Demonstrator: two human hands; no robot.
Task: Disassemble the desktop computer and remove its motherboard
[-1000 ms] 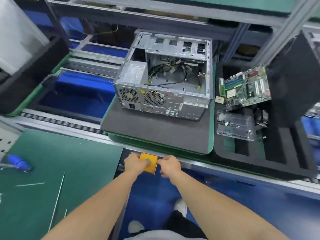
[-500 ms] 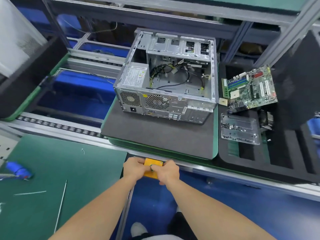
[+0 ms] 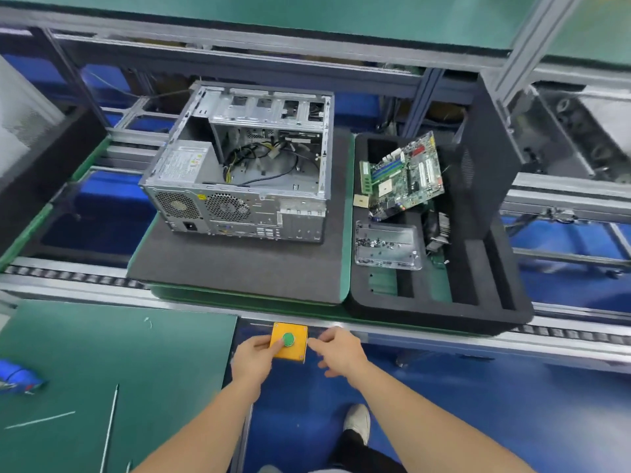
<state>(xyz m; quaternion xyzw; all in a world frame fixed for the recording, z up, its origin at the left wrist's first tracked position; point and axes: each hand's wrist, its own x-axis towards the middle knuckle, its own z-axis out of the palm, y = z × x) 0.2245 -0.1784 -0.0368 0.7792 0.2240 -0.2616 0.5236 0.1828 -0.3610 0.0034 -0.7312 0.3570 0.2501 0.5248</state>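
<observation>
**Left hand** (image 3: 254,358): holds the left side of the yellow button box (image 3: 290,351). The thumb lies across the box's face with its tip on the green button (image 3: 289,339). The other fingers are hidden behind the box.

**Right hand** (image 3: 338,351): holds nothing, fingers loosely spread. The forefinger is just beside the box's right edge; whether it touches cannot be told. The two hands are apart, one on either side of the box.

**Yellow button box:** sits at the near edge of the conveyor rail (image 3: 444,336), just right of the worktop.

**Worktop** (image 3: 102,370): green surface, left of the hands. It carries a thin metal rod (image 3: 110,428). A blue-handled item (image 3: 17,378), too blurred to identify, lies at the left edge.

**Shoe** (image 3: 357,421): pale, on the blue floor (image 3: 478,404) below the right forearm.

**Computer case** (image 3: 239,213): beyond the rail, well apart from the hands.
- It lies on its side on a grey foam pad (image 3: 239,271).
- The open side faces up, and the rear panel with its fan grilles faces the person.
- Inside are a power supply (image 3: 186,162) at the left and loose cables (image 3: 259,158) on the bare chassis floor.

**Motherboard** (image 3: 406,175): out of the case, in the black foam tray (image 3: 440,314) just right of the pad. It is propped at a tilt over the tray's far compartments. A green memory stick (image 3: 365,172) stands at its left edge.

**Clear plastic box** (image 3: 387,245): in the same tray, just in front of the motherboard. It holds small parts too fine to identify.
</observation>
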